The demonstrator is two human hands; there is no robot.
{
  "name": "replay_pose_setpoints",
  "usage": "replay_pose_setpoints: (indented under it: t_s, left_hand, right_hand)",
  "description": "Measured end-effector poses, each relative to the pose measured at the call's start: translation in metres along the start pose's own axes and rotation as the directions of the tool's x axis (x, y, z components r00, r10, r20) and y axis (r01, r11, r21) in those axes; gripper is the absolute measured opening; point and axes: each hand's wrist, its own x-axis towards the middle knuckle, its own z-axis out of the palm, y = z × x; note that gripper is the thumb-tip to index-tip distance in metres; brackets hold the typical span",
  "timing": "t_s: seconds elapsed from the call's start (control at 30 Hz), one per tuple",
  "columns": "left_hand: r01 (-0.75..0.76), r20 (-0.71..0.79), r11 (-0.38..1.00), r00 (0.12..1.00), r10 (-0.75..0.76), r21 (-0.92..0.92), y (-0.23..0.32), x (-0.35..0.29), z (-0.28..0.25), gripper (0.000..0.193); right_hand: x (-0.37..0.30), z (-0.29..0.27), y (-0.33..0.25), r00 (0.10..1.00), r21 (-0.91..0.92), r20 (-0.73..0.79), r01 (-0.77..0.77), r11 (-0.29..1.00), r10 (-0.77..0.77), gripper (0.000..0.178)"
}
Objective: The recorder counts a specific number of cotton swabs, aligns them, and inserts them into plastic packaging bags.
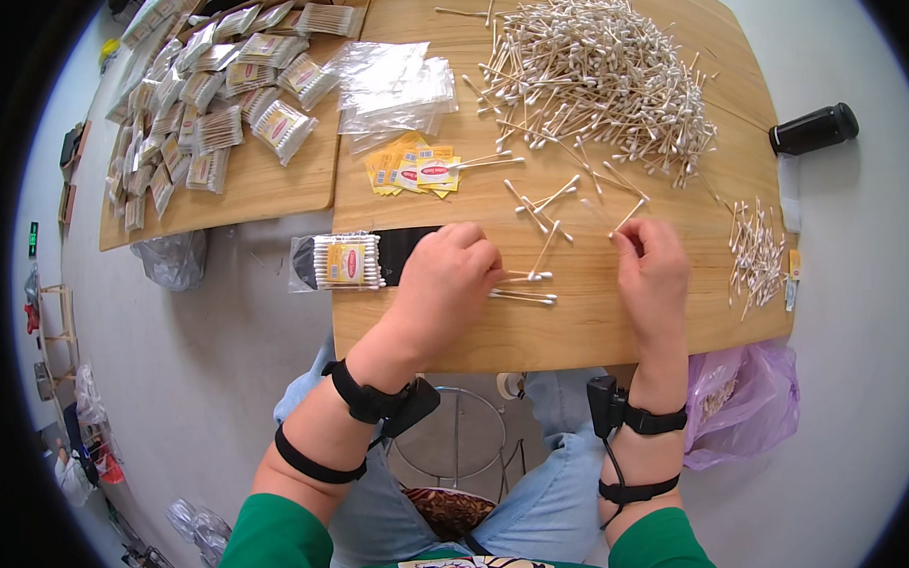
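Note:
My left hand is closed over the right part of a black strip. What its fingers hold, if anything, is hidden; a few cotton swabs stick out beside and below it. At the strip's left end, a clear bag holds a row of cotton swabs with a yellow card on them. My right hand has thumb and forefinger pinched at the near tip of a cotton swab. Between the hands and beyond them, several loose swabs lie scattered.
A big heap of cotton swabs covers the far right, with a smaller pile at the right edge. Clear bags, yellow cards and filled packs lie left. A black bottle and purple bag are at right.

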Motion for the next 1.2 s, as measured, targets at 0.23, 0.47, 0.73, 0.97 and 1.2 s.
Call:
replay_pose_setpoints:
  t_s: [0.23,0.47,0.73,0.97,1.2]
  left_hand:
    - [-0.048,0.023,0.999,0.999,0.048,0.005,0.013,0.0,0.012,0.011]
    - [-0.038,0.023,0.999,0.999,0.038,-0.002,0.017,-0.002,0.011,0.011]
    - [-0.064,0.019,0.998,0.998,0.064,-0.02,0.015,-0.001,0.011,0.011]
    - [0.001,-0.131,1.0,0.991,-0.005,-0.026,0.008,0.008,0.004,0.011]
    - [-0.13,-0.185,0.968,0.968,0.171,0.213,-0.006,0.03,0.016,0.034]
  right_hand:
    - [-0.006,0.015,-0.023,0.972,0.059,0.149,0.173,0.983,-0.18,0.009]
    - [-0.013,0.026,-0.042,0.977,-0.078,0.204,0.08,0.994,-0.063,0.015]
    - [-0.012,0.026,-0.038,0.963,0.13,0.252,0.061,0.99,-0.093,0.007]
    - [-0.01,0.026,-0.03,0.985,0.133,0.166,0.016,0.991,-0.038,0.004]
    - [-0.005,0.026,-0.037,0.968,0.177,0.211,0.096,0.98,-0.133,0.018]
